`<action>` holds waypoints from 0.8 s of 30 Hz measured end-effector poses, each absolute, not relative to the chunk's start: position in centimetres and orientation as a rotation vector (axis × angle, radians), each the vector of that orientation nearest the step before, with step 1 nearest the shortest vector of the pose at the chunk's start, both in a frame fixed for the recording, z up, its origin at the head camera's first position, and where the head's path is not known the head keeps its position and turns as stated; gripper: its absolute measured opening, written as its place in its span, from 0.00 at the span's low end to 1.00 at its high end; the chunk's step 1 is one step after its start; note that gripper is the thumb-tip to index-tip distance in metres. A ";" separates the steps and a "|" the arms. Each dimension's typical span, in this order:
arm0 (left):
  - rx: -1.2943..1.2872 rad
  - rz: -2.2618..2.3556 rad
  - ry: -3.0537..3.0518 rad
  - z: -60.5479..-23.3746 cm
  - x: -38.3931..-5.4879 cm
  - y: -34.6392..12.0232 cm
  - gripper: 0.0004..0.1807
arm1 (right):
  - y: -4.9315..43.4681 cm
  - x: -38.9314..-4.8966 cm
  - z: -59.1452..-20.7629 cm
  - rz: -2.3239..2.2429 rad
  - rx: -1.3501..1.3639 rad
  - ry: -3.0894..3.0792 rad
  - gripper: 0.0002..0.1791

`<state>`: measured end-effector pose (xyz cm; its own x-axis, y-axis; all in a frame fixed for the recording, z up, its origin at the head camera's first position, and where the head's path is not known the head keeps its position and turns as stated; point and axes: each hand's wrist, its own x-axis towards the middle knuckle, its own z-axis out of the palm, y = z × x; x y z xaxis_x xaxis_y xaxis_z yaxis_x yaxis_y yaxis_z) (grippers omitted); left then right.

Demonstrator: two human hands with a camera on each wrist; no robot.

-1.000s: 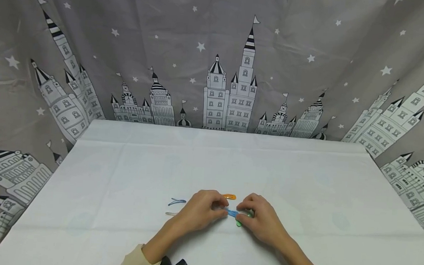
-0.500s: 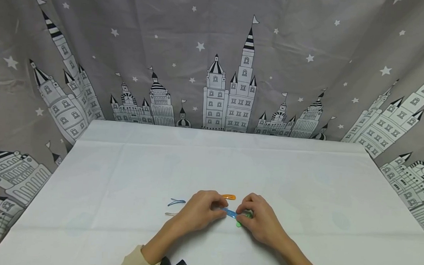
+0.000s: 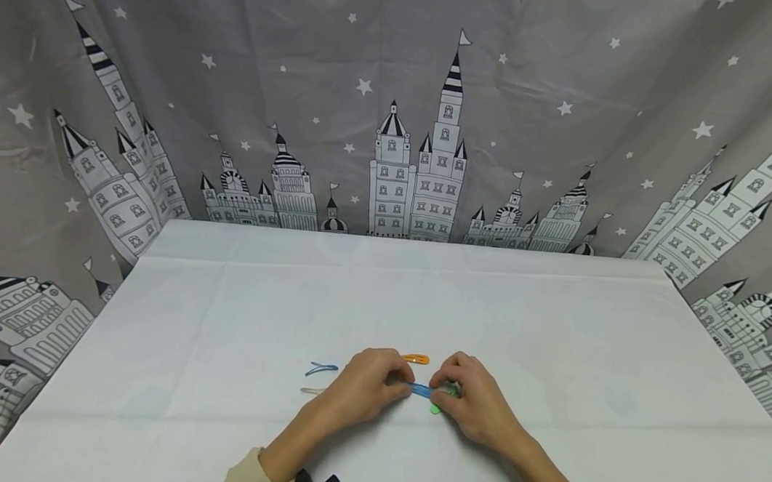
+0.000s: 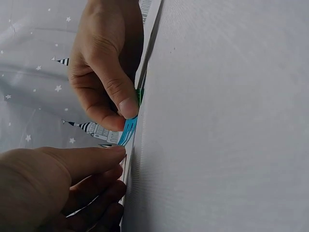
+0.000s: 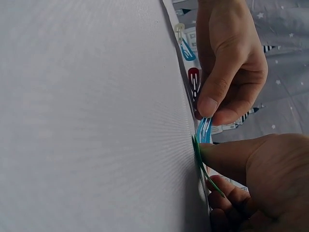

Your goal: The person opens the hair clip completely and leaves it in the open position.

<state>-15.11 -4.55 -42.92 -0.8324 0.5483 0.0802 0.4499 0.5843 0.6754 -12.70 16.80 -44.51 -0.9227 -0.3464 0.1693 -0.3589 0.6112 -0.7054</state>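
Note:
A blue snap hair clip [image 3: 421, 391] spans the gap between the two hands, low over the white table. My left hand [image 3: 373, 386] pinches one end of it between thumb and fingertips. At the other end, the thumb and fingers of my right hand [image 3: 476, 400] pinch it. In the right wrist view the blue clip shows slots along its length. A green snap hair clip [image 5: 200, 162] lies by the right thumb and fingers, partly hidden behind them in the head view.
An orange hair clip [image 3: 417, 359] lies just beyond the hands. To the left are another blue clip [image 3: 321, 369], spread apart, and a pale clip [image 3: 311, 391]. A dark red clip [image 5: 193, 79] shows beside the left hand. A grey castle-print curtain [image 3: 343, 64] hangs behind the table [image 3: 226, 298].
The blue clip tilts slightly between the fingers, and the left fingertips have shifted a little to the left. The other clips stay in place.

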 end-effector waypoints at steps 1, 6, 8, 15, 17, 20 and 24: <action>0.841 1.072 2.671 -42.9 -15.1 -4.5 0.03 | 16.8 -12.7 -44.5 1.229 0.617 -2.809 0.08; 0.821 1.055 2.659 -43.0 -15.1 -4.5 0.03 | 16.9 -12.6 -44.4 1.200 0.634 -2.828 0.07; 0.824 1.061 2.654 -43.0 -15.1 -4.5 0.03 | 16.9 -12.6 -44.4 1.196 0.639 -2.831 0.08; 0.833 1.081 2.665 -43.1 -15.2 -4.5 0.03 | 16.8 -12.4 -44.4 1.227 0.626 -2.839 0.09; 0.836 1.089 2.662 -43.1 -15.2 -4.5 0.03 | 16.9 -12.4 -44.3 1.241 0.619 -2.833 0.09; 0.842 1.107 2.658 -43.0 -15.1 -4.5 0.03 | 16.9 -12.4 -44.2 1.264 0.616 -2.822 0.09; 0.862 1.142 2.647 -42.9 -15.2 -4.5 0.03 | 17.1 -12.4 -44.0 1.307 0.630 -2.801 0.08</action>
